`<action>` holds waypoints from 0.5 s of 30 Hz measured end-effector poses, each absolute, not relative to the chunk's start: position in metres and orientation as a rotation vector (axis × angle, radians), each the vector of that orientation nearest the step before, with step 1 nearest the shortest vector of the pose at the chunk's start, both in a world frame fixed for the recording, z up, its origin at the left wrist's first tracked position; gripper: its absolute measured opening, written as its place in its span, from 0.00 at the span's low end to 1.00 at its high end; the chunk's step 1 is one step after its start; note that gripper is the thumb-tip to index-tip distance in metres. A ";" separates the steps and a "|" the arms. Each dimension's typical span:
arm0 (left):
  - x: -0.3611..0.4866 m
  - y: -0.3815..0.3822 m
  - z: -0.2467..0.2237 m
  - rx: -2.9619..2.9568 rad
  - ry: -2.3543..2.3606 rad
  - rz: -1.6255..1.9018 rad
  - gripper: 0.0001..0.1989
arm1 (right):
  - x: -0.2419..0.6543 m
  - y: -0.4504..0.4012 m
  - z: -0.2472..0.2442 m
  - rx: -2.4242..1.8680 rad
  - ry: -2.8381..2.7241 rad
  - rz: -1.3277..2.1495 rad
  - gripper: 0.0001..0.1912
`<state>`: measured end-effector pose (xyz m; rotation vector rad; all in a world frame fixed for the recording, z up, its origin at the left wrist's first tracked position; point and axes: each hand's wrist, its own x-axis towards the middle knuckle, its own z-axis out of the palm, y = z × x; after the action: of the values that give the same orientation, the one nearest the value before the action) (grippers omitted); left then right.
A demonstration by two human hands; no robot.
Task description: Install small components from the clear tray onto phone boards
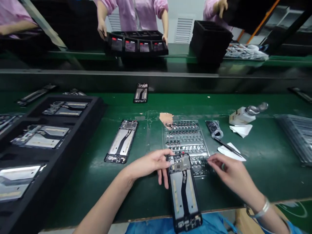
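Note:
An opened smartphone (179, 188), its circuit board and black ribbon cable bared, is tilted over the front edge of the bench. My left hand (158, 164) grips it by the upper left side, thumb on the board end. Right of the phone, my right hand (225, 167) has thumb and forefinger pinched together at the edge of a clear parts tray (184, 139); whether something tiny is between them I cannot make out. Rows of small dark components sit in that tray, partly hidden by the phone. Another opened phone (122, 141) lies to the left.
A black foam tray (80, 146) holding opened phones fills the left. At right are tweezers (227, 146), a pump bottle (243, 113), white paper (241, 130) and stacked clear trays (296, 136). A further phone (140, 93) lies behind. Across the bench, a person (136, 14) holds a black tray.

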<state>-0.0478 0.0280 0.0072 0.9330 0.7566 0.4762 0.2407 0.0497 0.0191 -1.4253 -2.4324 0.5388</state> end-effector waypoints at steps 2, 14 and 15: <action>-0.041 0.024 0.007 0.984 0.796 0.388 0.15 | 0.239 0.045 0.007 -1.428 -2.547 0.432 0.06; -0.041 0.021 0.009 1.275 1.147 0.409 0.12 | 0.216 0.032 0.007 -1.332 -2.707 -0.295 0.12; -0.038 0.019 0.009 1.353 1.216 0.484 0.11 | 0.215 0.033 0.009 -1.379 -2.660 -0.183 0.10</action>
<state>-0.0377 0.0195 0.0088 1.3534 1.2164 0.4842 0.2149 0.0328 0.0095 -1.3794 -2.6595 -0.1830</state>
